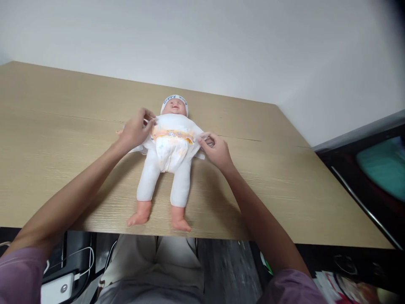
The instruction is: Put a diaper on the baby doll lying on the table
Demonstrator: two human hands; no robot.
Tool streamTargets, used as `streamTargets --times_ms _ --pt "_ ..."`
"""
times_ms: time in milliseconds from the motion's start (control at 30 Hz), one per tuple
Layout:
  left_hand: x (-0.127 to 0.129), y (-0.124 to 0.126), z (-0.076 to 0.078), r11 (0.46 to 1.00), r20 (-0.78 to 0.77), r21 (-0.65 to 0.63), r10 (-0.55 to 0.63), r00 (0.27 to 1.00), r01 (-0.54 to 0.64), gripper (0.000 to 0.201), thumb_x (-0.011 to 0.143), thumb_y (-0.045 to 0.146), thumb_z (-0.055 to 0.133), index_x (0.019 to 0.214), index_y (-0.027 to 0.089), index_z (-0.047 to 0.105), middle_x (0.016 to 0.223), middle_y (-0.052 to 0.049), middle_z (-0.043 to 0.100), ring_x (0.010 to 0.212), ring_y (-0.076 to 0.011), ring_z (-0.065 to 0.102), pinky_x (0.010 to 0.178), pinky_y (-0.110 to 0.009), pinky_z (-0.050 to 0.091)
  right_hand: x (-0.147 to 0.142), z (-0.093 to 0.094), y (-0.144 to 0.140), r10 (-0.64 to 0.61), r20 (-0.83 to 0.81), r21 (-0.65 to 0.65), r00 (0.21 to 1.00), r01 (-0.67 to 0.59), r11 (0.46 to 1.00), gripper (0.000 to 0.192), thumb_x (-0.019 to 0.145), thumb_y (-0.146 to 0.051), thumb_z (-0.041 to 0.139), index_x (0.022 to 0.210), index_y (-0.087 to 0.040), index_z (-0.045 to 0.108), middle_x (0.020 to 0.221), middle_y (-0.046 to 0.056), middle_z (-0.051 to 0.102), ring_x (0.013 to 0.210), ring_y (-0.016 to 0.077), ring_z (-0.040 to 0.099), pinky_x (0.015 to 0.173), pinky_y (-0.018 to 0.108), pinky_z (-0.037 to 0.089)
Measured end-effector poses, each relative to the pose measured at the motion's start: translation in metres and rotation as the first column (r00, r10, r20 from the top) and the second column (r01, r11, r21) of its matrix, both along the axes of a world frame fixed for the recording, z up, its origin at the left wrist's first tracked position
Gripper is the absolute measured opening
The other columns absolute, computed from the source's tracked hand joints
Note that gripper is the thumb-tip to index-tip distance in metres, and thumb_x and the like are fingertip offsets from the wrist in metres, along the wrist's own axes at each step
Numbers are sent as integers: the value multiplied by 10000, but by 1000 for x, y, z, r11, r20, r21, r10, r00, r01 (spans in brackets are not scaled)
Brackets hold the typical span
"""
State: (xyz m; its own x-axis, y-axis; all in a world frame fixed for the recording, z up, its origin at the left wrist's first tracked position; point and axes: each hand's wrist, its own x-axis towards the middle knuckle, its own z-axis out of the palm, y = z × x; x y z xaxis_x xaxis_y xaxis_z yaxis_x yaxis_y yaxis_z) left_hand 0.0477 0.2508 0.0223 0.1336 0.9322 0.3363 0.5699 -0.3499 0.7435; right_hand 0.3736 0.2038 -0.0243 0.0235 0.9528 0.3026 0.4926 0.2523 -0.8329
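A baby doll [148, 177] in white clothes lies on its back, its feet toward me and its head at the far end. Round its hips is a white diaper [172, 152], its front panel up over the belly with an orange patterned band at the waist. My left hand [136, 128] pinches thin white material of the diaper at the waist's left side, thumb and fingers together. At the other side, my right hand [217, 148] has its fingers closed on the diaper's edge. Fingers partly hide both held edges. White flaps of the diaper stick out beneath both hands.
The doll lies on a light wooden table [79, 105] against a pale wall [202, 46]. A dark object with a teal panel [382, 166] stands at the right edge. Below the table's front are a white power bank with a cable [57, 289] and my legs.
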Motion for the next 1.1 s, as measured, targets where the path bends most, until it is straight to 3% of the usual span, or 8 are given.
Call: streamTargets --times_ms 67,133,233,300,567,733,900,1100 --pt "10 -6 13 980 -86 201 16 996 2 176 1062 346 627 1195 235 658 1270 -116 760 1089 -279 683 986 -442 514 5 -6 -12 -114 95 105 989 104 989 388 1011 -574 680 1106 -206 755 948 64 783 790 221 703 797 371 587" --pt "27 -16 25 939 -167 323 -70 984 121 199 1103 379 568 1204 244 674 1316 -124 748 1200 -308 661 1099 -486 486 8 -15 -24 -185 211 159 960 153 975 340 1034 -528 654 1115 -210 743 941 67 767 802 232 688 803 378 560" --pt "58 -32 31 876 -319 312 -268 909 368 299 1120 468 544 1200 232 710 1313 -129 755 1271 -341 645 1150 -519 459 9 -29 -37 -199 362 162 911 149 975 301 1013 -521 685 1056 -226 726 917 73 747 869 270 684 823 392 530" --pt "74 -37 26 861 -416 246 -321 851 446 362 1098 516 578 1207 208 735 1319 -144 763 1283 -369 641 1146 -546 453 7 -36 -39 -200 404 147 893 153 977 288 995 -524 701 1002 -236 702 916 75 733 891 282 676 826 393 516" --pt "83 -38 1 881 -588 198 -243 771 429 538 1000 652 690 1324 228 759 1510 -132 710 1446 -441 542 1212 -611 402 8 -36 -30 -204 345 -122 916 259 958 418 884 -586 810 836 -264 548 779 3 685 772 228 642 780 352 448" --pt "85 -40 2 881 -581 210 -237 778 425 579 941 647 752 1327 216 763 1496 -138 715 1423 -441 560 1214 -611 409 16 -33 -30 -106 226 -133 968 139 981 485 961 -665 597 692 -265 542 645 0 585 675 207 545 702 344 393" --pt "86 -39 0 882 -570 217 -234 787 419 597 910 629 786 1338 214 757 1487 -144 713 1416 -448 550 1217 -615 398 15 -14 -25 32 -66 -104 997 -39 994 495 925 -696 621 717 -248 594 671 -20 516 673 181 495 673 323 395" --pt "86 -40 -1 891 -554 208 -232 799 403 687 884 581 790 1441 191 688 1473 -170 701 1400 -461 538 1194 -626 410 -28 10 -2 123 -18 -73 992 -123 990 448 956 -635 615 733 -253 547 694 -16 554 709 179 509 676 322 397"
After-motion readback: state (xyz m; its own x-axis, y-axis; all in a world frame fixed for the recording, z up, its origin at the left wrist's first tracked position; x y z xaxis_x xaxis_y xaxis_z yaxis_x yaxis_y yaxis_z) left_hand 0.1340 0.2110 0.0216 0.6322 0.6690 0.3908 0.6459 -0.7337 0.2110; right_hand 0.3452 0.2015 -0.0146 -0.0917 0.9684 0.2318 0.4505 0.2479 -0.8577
